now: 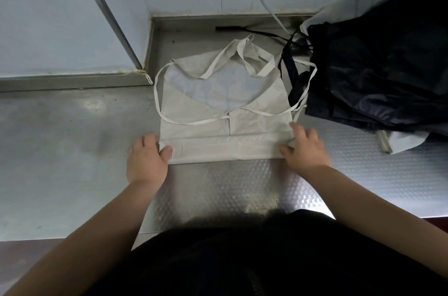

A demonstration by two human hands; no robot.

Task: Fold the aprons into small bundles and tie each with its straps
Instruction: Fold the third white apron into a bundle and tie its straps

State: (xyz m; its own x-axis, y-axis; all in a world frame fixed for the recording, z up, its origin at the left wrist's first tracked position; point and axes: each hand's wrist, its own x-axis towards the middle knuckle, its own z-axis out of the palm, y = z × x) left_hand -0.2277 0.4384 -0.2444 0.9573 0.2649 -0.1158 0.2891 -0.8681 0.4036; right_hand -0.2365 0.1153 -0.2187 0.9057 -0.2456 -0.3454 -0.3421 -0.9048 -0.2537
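Item: beige apron (257,101), near hem folded once. My left hand (146,158) and right hand (304,150) pinch the fold's ends. Risk: loose straps (194,123) may roll inside, lost for tying.

- The pale apron (261,111) is thin beige cloth, matt and finely creased, with a paler lining showing at its middle.
- Its straps (157,92) are flat tape of the same matt cloth.
- The desk (72,150) is metal: dull and smudged on the left, embossed with a small shiny pattern at the front.
- The dark aprons (378,72) are thin navy cloth with a faint sheen.
- The wall (48,17) is smooth, pale and matt.
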